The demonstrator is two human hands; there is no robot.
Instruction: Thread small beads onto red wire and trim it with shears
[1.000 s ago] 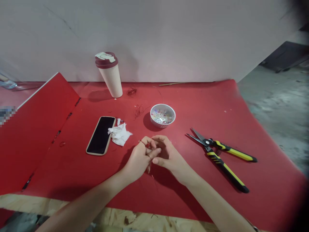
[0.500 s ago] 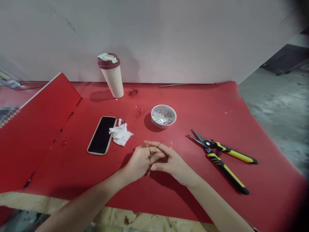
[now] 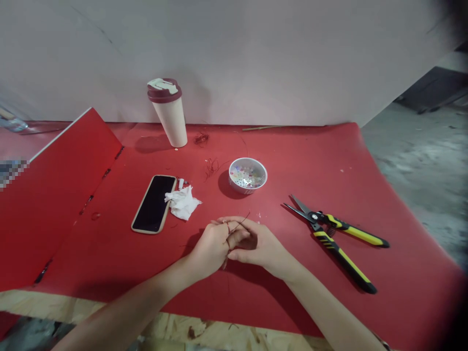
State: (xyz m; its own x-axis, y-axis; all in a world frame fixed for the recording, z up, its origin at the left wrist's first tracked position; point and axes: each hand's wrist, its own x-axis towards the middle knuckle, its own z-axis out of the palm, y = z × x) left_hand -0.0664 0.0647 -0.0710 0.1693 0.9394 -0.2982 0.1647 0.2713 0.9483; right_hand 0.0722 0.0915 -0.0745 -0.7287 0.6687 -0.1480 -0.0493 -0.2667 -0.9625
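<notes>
Since 1 second ago, our right hand (image 3: 268,248) has stretched a finger farther left, exposing a red cord's (image 3: 228,227) loose end. Left, a phone (image 3: 153,204) lies flat. Near centre, our left hand (image 3: 210,246) curls on the cord, seemingly looped but unfinished; our right, narrow, meets it, grip hidden. Right, 1 pair of shears (image 3: 315,216) lies spread, apart from the cord.
</notes>
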